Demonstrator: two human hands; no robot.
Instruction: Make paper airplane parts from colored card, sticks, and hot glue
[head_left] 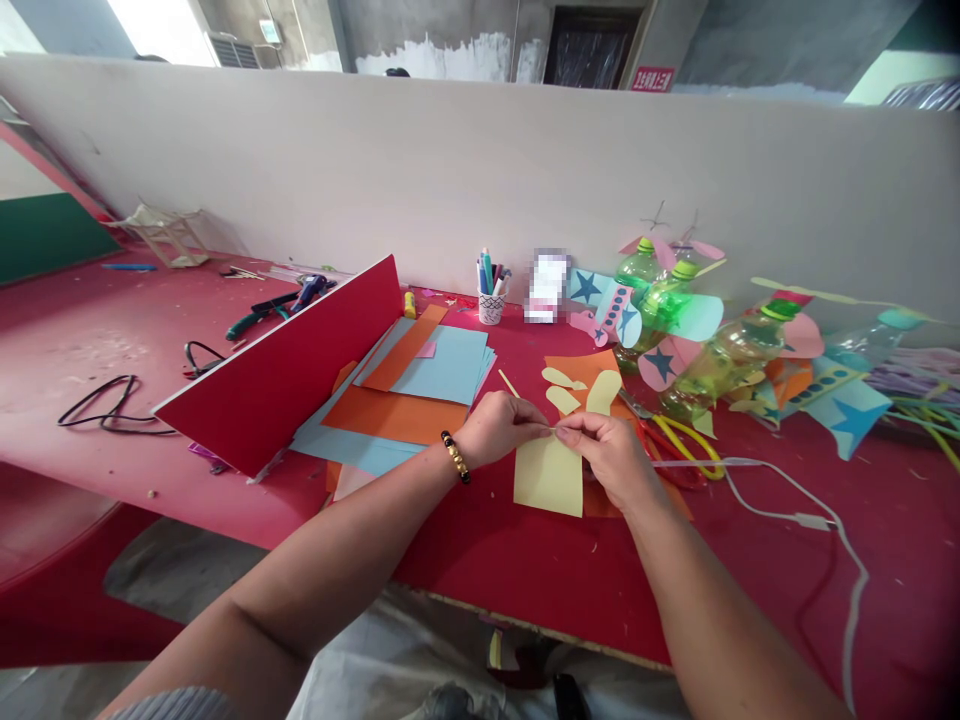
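Note:
A pale yellow sheet of paper (549, 482) is in front of me, its top edge hidden by my fingers. My left hand (504, 425) is closed in a pinch at that edge, with a beaded bracelet on the wrist. Meeting it fingertip to fingertip, my right hand (604, 450) pinches the same edge from the other side. Just beyond the fingers are cut yellow paper shapes (603, 391) with rounded ends, over orange paper (581, 368). A thin pale stick (508, 382) lies by my left hand. Scissors (686, 440) with yellow and red handles lie right of my right hand.
Blue sheets (450, 362) and orange strips (394, 415) are stacked at left beside an upright red board (289, 375). A pen cup (491, 305) and a phone (547, 285) stand at the back. Decorated plastic bottles (739, 350) and a white cable (851, 555) occupy the right.

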